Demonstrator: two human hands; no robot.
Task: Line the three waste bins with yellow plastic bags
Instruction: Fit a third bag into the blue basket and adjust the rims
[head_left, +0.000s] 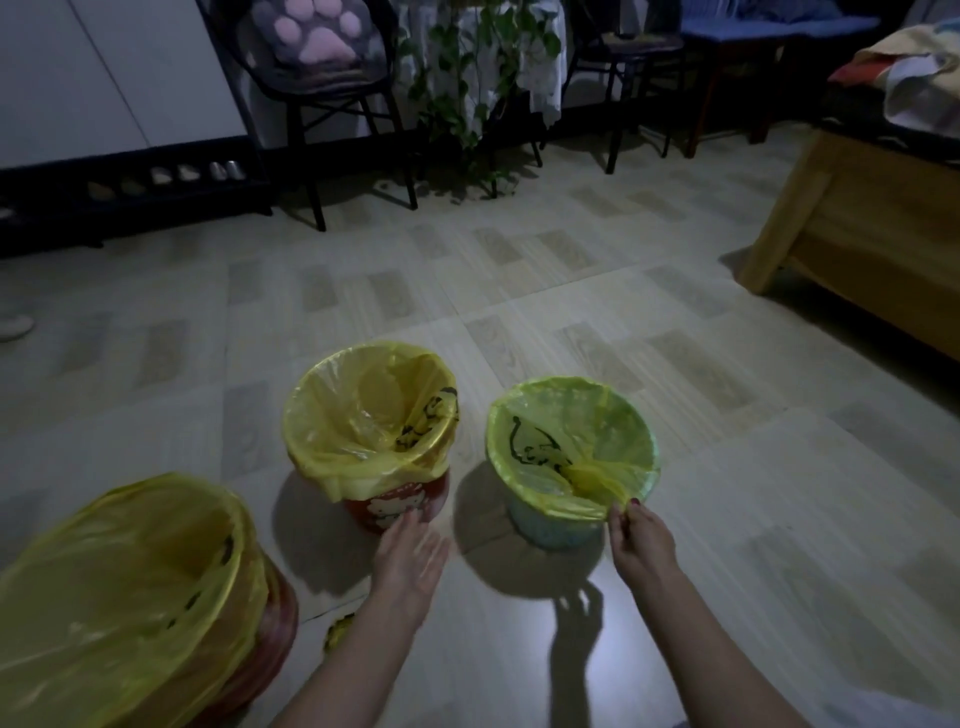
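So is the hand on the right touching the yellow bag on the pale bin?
Touching. In the head view, the right hand pinches a gathered fold of the yellow bag at the near rim of the pale bin.

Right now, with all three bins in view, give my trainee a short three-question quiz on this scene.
1. True or false: the right hand pinches the bag at the near rim of the pale bin.
2. How many bins already have a yellow bag over the rim?
3. The left hand is: A) open beside the red bin; B) gripping the big bin; C) holding a roll.

Key: 1 true; 2 three; 3 A.
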